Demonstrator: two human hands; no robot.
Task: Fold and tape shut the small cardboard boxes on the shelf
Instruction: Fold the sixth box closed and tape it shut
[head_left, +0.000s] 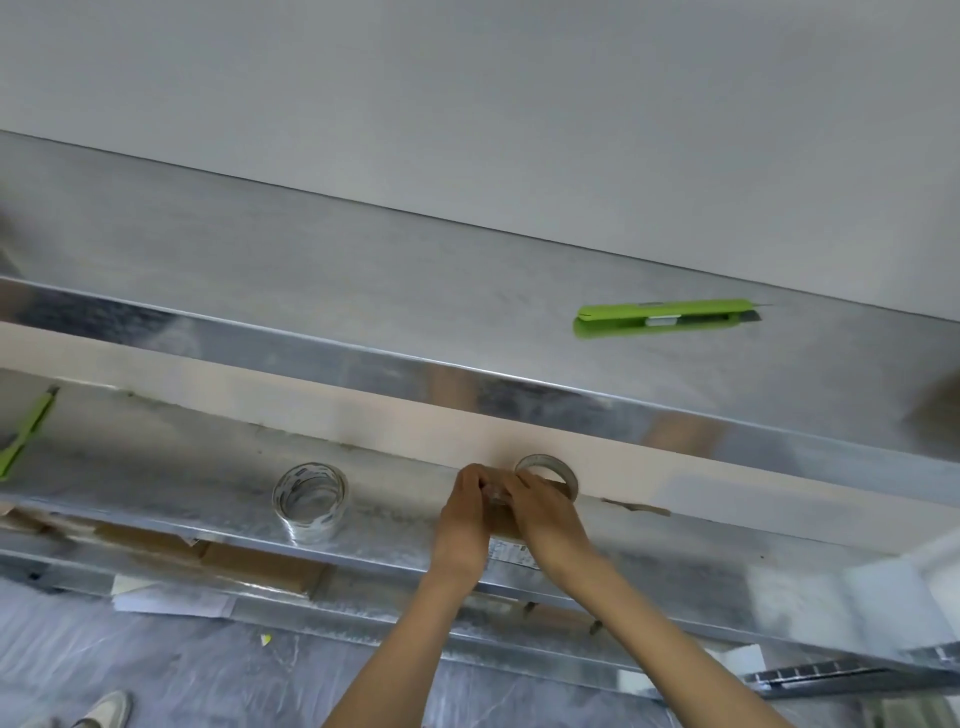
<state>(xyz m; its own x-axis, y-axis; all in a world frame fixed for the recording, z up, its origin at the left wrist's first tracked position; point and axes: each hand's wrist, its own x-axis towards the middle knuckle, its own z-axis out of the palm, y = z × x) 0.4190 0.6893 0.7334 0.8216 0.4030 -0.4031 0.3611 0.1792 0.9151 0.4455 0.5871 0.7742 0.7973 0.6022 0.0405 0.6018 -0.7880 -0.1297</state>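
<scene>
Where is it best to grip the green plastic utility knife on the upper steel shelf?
Grip the green plastic utility knife at its blunt left half, from above, pinching across its narrow width: it lies flat, blade end pointing right.

Tape roll on steel shelf

there's a white shoe way down-left of the fingers, on crinkly plastic sheeting; plain grey wall up above.

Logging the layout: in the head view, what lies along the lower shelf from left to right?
Green cutter → clear tape roll → left hand → right hand → brown tape scrap.
</scene>
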